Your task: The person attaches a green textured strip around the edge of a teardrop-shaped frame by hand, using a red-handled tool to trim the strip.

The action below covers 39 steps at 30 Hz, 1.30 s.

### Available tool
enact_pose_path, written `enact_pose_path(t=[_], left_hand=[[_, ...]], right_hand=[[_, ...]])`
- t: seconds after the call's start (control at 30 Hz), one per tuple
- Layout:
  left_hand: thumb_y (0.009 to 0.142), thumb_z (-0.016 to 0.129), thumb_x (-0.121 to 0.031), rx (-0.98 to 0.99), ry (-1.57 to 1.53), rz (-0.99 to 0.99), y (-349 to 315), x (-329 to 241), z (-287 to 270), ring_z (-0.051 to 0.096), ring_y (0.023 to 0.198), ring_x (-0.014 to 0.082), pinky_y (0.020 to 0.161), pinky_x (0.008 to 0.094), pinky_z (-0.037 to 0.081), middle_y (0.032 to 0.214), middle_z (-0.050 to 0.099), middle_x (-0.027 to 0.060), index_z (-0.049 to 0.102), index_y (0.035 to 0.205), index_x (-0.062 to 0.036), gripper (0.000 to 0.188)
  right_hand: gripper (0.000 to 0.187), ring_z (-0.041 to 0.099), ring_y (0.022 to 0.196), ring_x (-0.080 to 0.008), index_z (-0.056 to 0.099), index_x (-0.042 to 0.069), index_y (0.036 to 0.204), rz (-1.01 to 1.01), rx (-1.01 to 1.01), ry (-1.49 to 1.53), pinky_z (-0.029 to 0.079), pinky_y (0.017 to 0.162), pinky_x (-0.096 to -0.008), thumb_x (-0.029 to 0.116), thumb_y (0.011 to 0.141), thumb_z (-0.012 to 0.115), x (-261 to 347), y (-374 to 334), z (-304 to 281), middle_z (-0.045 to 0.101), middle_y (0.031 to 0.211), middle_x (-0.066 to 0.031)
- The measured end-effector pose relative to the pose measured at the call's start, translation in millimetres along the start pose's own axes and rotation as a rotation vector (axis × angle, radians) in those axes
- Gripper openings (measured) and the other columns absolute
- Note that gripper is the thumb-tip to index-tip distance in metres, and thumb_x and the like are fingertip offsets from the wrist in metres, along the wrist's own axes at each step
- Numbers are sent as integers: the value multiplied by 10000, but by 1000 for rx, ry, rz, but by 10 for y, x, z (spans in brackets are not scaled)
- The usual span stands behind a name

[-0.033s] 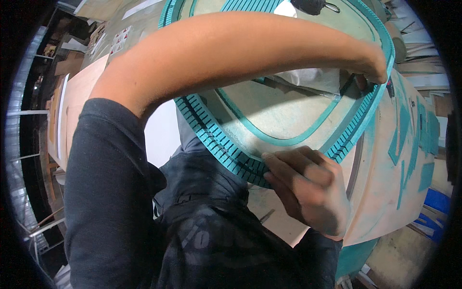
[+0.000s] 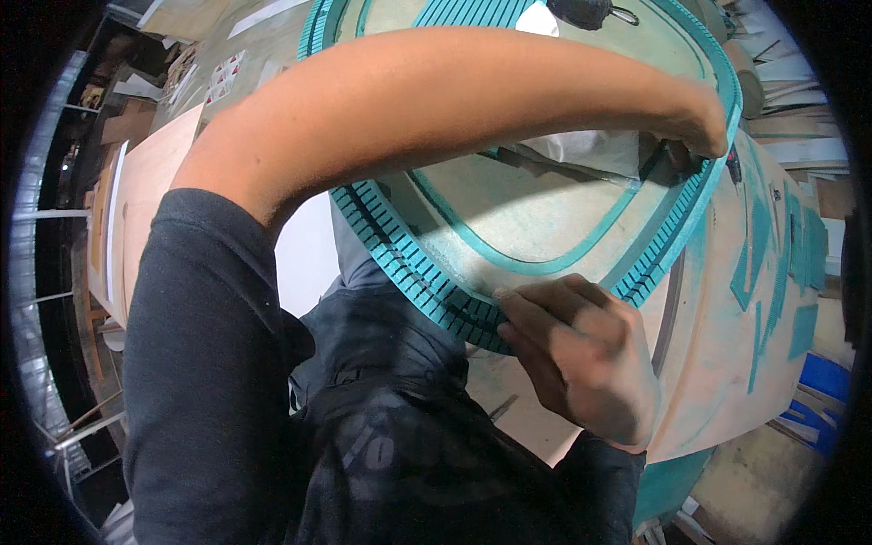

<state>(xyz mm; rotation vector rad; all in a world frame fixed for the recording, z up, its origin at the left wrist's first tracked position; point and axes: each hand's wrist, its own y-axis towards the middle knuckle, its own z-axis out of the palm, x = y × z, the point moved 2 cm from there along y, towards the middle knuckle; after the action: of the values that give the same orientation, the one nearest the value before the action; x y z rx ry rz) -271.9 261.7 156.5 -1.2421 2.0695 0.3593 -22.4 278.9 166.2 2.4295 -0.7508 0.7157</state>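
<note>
A turquoise slotted strip [image 2: 400, 241] stands bent as a rim around a pale oval panel [image 2: 509, 218]. My left arm crosses over the panel to the far right. My left hand [image 2: 698, 123] is closed there over the strip, its fingers curled down the inner side and partly hidden. At the near edge my right hand [image 2: 586, 350] pinches the same strip, with the thumb below on the outside and the fingers over the top edge. A thin turquoise band [image 2: 518, 265] curves across the panel's face inside the rim.
On the panel lie a crumpled whitish sheet [image 2: 590, 150] and a black pouch [image 2: 579, 11] with a metal clip. To the right, a pale board [image 2: 727, 363] bears turquoise offcuts [image 2: 804, 331]. A blue item [image 2: 822, 386] and wood scraps lie beyond it.
</note>
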Motion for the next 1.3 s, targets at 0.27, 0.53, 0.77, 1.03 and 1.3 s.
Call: enact_pose_path(t=[0.27, 0.53, 0.77, 1.03, 1.3], left_hand=[[928, 607, -217, 66, 102, 28, -60, 35, 89, 743, 1052, 288, 900, 393, 581, 1140, 770, 138, 780, 1133, -70, 306], [850, 706, -305, -101, 3, -53, -221, -107, 124, 733, 1094, 341, 938, 412, 576, 1167, 750, 211, 783, 1081, 7, 396], [865, 690, -311, 69, 15, -4, -61, -74, 96, 725, 1113, 347, 954, 426, 569, 1180, 737, 237, 761, 1114, 38, 434], [870, 633, -266, -33, -11, 104, -450, -236, 40, 706, 1108, 408, 938, 448, 565, 1179, 696, 329, 738, 1097, 95, 439], [952, 595, -88, 141, -80, 286, -2500, 372, -628, 724, 865, 279, 831, 374, 565, 903, 719, 206, 697, 1099, 39, 219]], right_hand=[[257, 741, 917, -311, 797, -11, 1064, 254, 188, 250, 600, 790, -373, -37, 821, 720, 15, 228, -67, 749, 1061, -184], [179, 690, 944, -371, 752, -36, 982, 221, 245, 312, 561, 845, -423, -4, 828, 667, -28, 256, -86, 711, 1032, -184], [211, 685, 931, -374, 719, -49, 1038, 203, 282, 190, 543, 824, -441, -24, 840, 650, 74, 302, -77, 703, 1017, -186], [189, 676, 939, -369, 702, -39, 1056, 256, 147, 188, 534, 829, -438, 3, 876, 661, 152, 225, -53, 689, 976, -179], [112, 638, 864, -340, 536, -7, 1012, 354, 89, 259, 499, 808, -424, 34, 923, 590, -3, 151, -98, 582, 951, -176]])
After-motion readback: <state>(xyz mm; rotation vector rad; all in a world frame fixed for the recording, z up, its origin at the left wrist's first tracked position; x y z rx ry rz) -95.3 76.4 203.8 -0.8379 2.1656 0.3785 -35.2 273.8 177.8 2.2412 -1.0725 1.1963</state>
